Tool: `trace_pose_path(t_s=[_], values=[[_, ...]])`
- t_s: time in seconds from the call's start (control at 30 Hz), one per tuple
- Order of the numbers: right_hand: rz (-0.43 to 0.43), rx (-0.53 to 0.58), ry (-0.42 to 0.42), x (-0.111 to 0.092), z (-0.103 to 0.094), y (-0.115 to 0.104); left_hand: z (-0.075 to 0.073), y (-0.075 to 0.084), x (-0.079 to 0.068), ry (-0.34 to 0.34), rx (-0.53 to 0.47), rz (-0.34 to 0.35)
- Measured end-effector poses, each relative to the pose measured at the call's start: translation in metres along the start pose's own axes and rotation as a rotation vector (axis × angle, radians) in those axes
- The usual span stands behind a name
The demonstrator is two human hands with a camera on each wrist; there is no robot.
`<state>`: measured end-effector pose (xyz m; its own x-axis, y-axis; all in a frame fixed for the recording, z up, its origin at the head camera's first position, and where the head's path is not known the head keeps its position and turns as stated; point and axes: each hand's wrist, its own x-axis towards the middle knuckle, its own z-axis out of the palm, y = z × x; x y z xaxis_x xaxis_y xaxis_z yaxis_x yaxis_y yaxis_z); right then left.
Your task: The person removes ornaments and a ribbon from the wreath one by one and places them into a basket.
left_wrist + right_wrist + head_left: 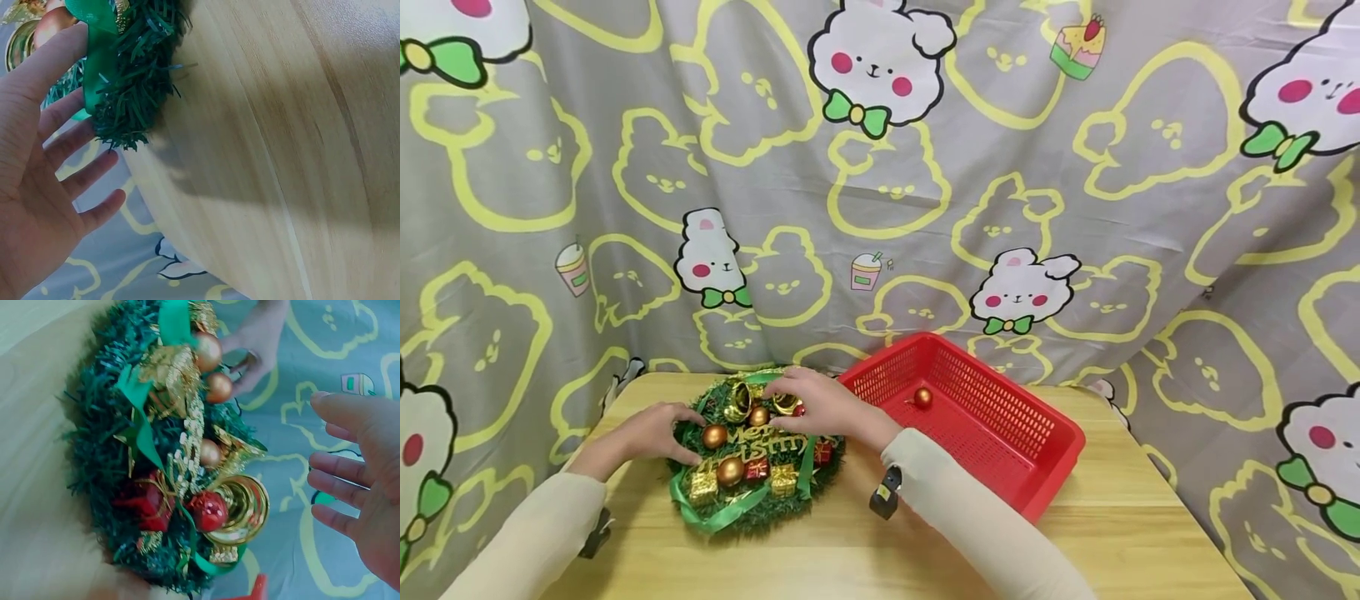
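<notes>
A green tinsel Christmas wreath (752, 521) lies on the table, decked with copper-coloured balls (730, 472), gold bells (739, 402), small gift boxes (783, 480), green ribbon and gold "Merry Christmas" lettering. At its left edge is my left hand (658, 433). The left wrist view shows that hand's fingers (94, 172) fairly straight and spread, thumb beside the green ribbon (101, 69), some fingertips at the tinsel. My right hand (823, 404) reaches over the wreath's upper right, near the bells. In the right wrist view its fingers (337, 469) are extended, with nothing between them.
To the right of the wreath stands a red plastic basket (1060, 450) with perforated walls. One copper-coloured ball (922, 397) lies inside it. A grey curtain (895, 250) with cartoon rabbits hangs behind the wooden table (1120, 533).
</notes>
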<state>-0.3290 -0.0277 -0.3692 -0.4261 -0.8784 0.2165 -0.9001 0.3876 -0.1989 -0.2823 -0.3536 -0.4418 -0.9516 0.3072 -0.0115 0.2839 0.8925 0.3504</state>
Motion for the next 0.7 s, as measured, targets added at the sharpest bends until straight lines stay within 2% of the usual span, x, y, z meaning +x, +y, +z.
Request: trace_pose_path(t_s=[0.23, 0.5, 0.7], values=[[-0.067, -0.078, 0.009, 0.008, 0.012, -0.010, -0.001, 0.001, 0.001, -0.009, 0.001, -0.005], [-0.076, -0.135, -0.021, 0.014, 0.027, -0.022, -0.003, 0.003, 0.003, -0.024, 0.000, -0.020], [-0.067, -0.154, -0.078, 0.018, 0.037, -0.026, -0.003, 0.003, 0.004, -0.031, 0.000, -0.019]])
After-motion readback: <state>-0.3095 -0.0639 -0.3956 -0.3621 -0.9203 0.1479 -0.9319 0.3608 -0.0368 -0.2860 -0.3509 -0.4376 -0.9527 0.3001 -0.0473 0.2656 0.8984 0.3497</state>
